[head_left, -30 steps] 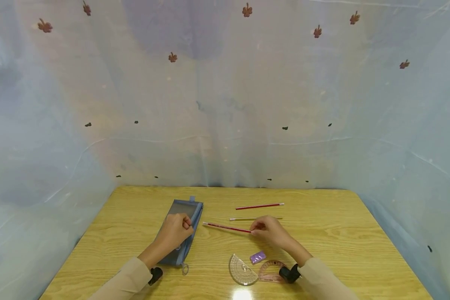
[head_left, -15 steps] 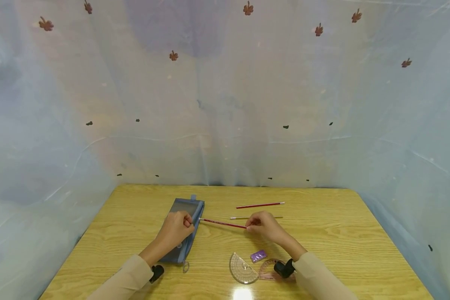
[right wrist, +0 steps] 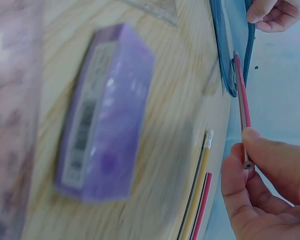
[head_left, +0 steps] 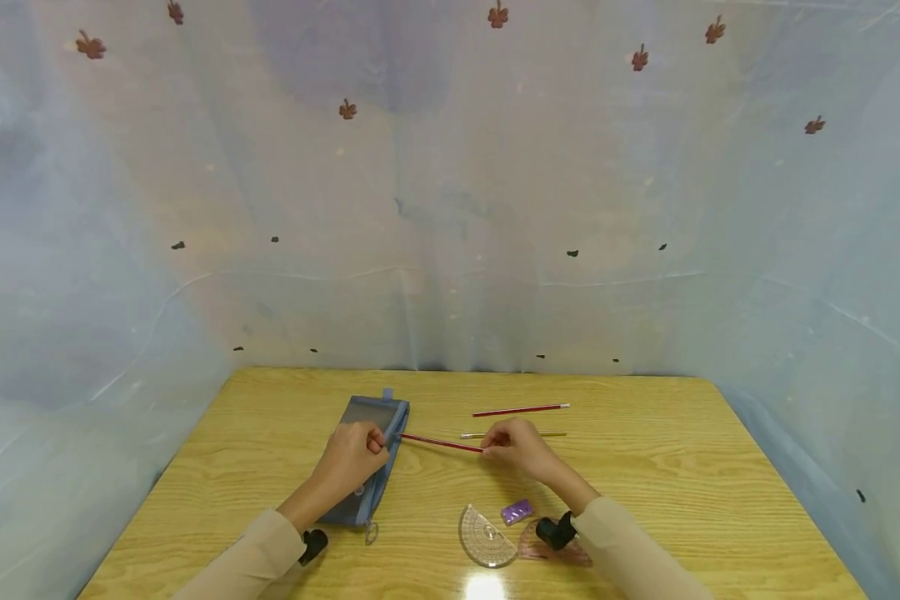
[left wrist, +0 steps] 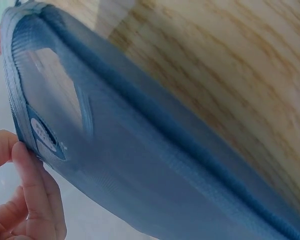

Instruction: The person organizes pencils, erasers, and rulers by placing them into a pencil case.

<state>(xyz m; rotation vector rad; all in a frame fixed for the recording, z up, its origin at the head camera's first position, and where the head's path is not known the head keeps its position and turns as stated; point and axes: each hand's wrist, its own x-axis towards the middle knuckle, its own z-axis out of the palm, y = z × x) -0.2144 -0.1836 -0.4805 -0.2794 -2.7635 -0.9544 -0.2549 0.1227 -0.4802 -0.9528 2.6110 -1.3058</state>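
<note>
A blue mesh pencil case (head_left: 367, 410) lies on the left part of the table. My left hand (head_left: 354, 458) is over it, and in the left wrist view its thumb and fingers pinch the case's edge beside a small round label (left wrist: 42, 134). With my right hand (head_left: 521, 450) I pinch a red pencil (head_left: 442, 442) near its unerasered end. The right wrist view shows the case's mouth (right wrist: 230, 75) held apart, with the pencil's far tip in the opening. That tip is partly hidden by the case's edge in the head view.
Behind my right hand lie another red pencil (head_left: 521, 411) and a yellow pencil (head_left: 551, 433). Nearer are a purple eraser (head_left: 517, 512), a clear protractor (head_left: 486, 540) and a pink protractor (head_left: 531, 548), partly under my right wrist. A patterned curtain (head_left: 450, 208) hangs behind the table.
My right hand has moved left with the red pencil, bringing its eraser end from beside the case to the case's mouth. My left hand keeps its place on the case.
</note>
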